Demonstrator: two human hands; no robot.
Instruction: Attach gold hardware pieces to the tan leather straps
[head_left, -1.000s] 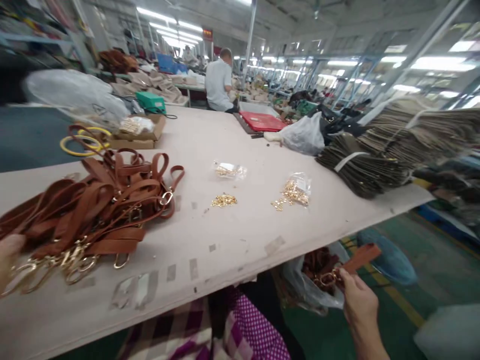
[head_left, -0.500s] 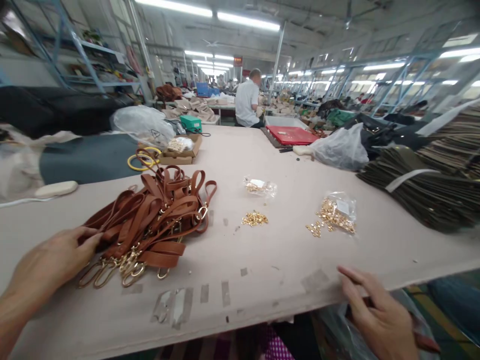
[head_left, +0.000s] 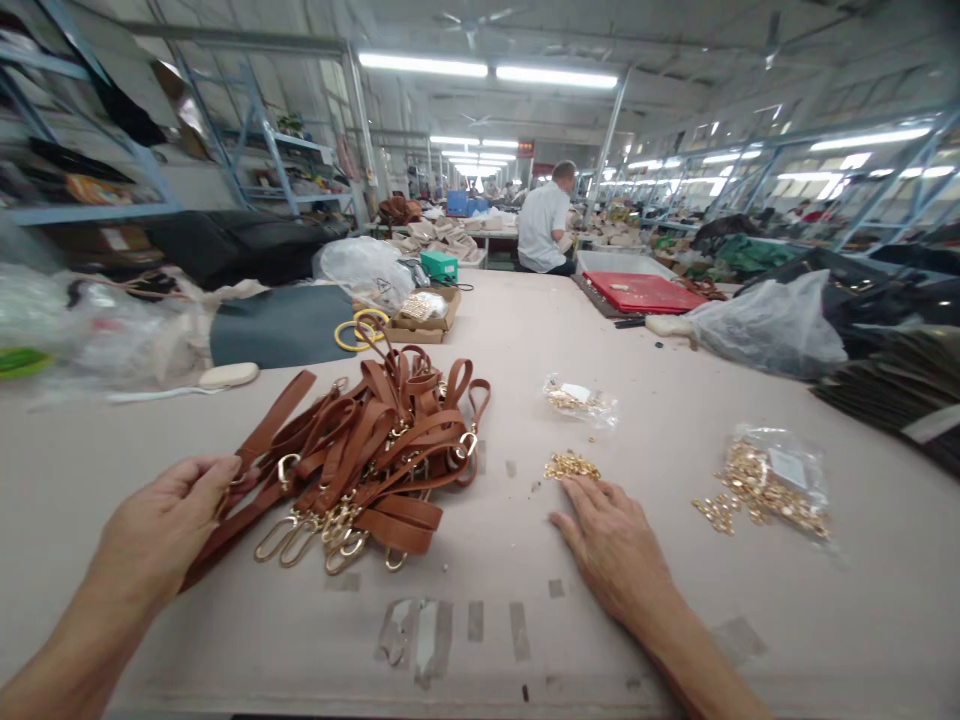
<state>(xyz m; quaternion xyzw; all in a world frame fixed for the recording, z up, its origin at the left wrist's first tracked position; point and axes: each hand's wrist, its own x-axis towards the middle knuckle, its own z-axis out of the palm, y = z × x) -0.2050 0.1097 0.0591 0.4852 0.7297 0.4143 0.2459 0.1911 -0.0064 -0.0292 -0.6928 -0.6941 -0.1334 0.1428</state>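
My left hand [head_left: 169,520] pinches a brown leather strap [head_left: 275,415] at the left side of a heap of similar straps [head_left: 375,430]. Gold snap hooks [head_left: 345,545] hang out at the front of this heap. To the right, my right hand [head_left: 611,545] lies palm down on the table, fingers stretched forward and thumb apart. Its fingertips touch the near edge of a small pile of gold metal pieces [head_left: 571,465]; the undersides of the fingers are hidden.
A clear bag of gold pieces [head_left: 780,480] lies at right, spilling some beside it. Another small bag [head_left: 579,397] is behind the pile. Farther back are a cardboard box [head_left: 424,318], yellow rings [head_left: 360,330], a red tray [head_left: 641,292] and a seated person [head_left: 546,220].
My right hand has moved from the table's front edge to the small gold pile; the brown item it had is gone from view. My left hand now lifts a strap. The view has turned left.
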